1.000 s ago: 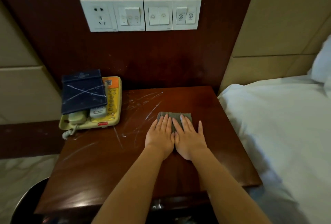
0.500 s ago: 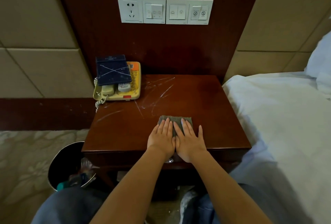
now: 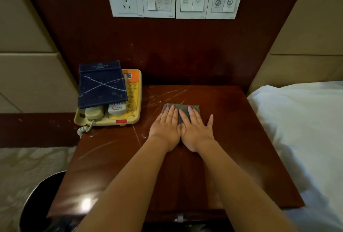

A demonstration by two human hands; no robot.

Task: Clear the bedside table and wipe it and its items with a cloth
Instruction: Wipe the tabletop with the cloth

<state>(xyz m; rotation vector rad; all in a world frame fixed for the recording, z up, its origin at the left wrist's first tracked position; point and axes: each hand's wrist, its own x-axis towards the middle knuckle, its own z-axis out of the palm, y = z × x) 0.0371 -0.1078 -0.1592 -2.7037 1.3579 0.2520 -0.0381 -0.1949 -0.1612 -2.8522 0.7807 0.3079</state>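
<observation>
Grey-green folded cloth lies near the middle of the dark red-brown wooden bedside table, pressed flat under the left hand and the right hand, side by side, fingers straight and gripping nothing. White chalky streaks mark the wood to its left and far side, so wiping looks barely begun. Clearing is not done either: the yellow plastic telephone, with a dark blue rectangular folder on top, sits at the far left corner

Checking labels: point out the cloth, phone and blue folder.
cloth (image 3: 182, 113), head view, visible middle strip.
phone (image 3: 105, 121), head view, yellow front edge.
blue folder (image 3: 102, 87), head view, cover middle.
</observation>
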